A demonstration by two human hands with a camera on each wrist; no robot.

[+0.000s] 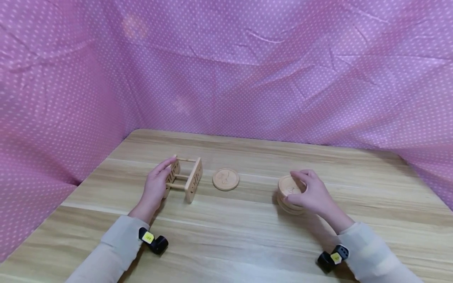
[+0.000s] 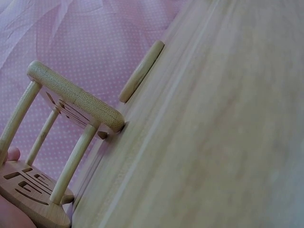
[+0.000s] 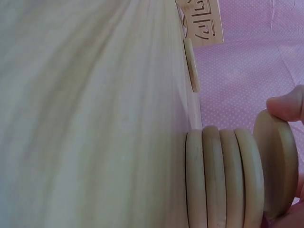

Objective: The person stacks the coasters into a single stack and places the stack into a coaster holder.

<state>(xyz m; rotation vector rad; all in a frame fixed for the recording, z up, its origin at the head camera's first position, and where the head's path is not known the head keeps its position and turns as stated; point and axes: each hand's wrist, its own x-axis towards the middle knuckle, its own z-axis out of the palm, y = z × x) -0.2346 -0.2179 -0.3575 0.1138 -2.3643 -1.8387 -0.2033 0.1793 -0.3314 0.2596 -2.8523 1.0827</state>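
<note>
My left hand (image 1: 155,184) holds the near-left panel of a small wooden rack (image 1: 194,181), its fingers along the panel's outer side. The rack has two cut-out panels joined by round rods. In the left wrist view, part of the hand shows at the rack's lower panel. My right hand (image 1: 313,192) pinches the top wooden disc (image 3: 275,166) by its edge between thumb and fingers. That disc is tilted away from the stack of discs (image 3: 225,180) beneath it. A single wooden disc (image 1: 225,179) with an engraved line drawing lies flat between the rack and the stack.
Everything stands on a wood-grain table (image 1: 226,236). Pink dotted cloth (image 1: 226,78) hangs behind the table and along both sides. Each wrist carries a small black camera, the left one (image 1: 153,241) and the right one (image 1: 332,258) both close over the tabletop.
</note>
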